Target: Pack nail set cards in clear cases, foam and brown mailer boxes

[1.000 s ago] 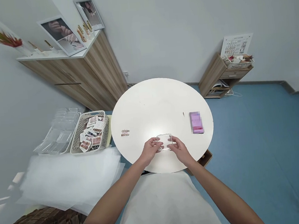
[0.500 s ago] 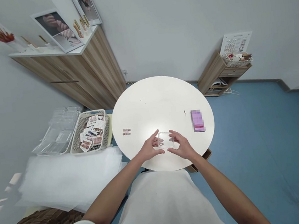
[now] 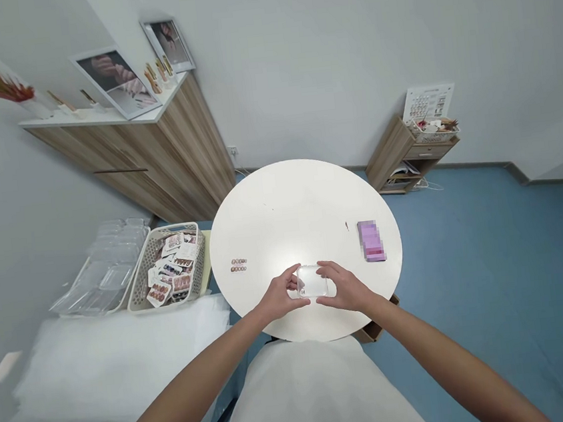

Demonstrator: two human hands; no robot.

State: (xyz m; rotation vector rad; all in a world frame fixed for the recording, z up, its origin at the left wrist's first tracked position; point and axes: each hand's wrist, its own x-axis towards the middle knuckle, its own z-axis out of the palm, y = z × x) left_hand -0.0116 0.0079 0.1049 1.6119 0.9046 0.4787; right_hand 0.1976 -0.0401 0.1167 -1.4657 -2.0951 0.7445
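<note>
Nail sets (image 3: 171,268) and photos (image 3: 116,83) suggest a nail workroom.

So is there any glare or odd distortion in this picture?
Head view: glare whitens the table just beyond the clear box, whose edges blend in; head view: bright patches mark the left wall, low down; head view: the cabinet leans, likely wide-lens distortion; head view: the purple item is pixelated.
</note>
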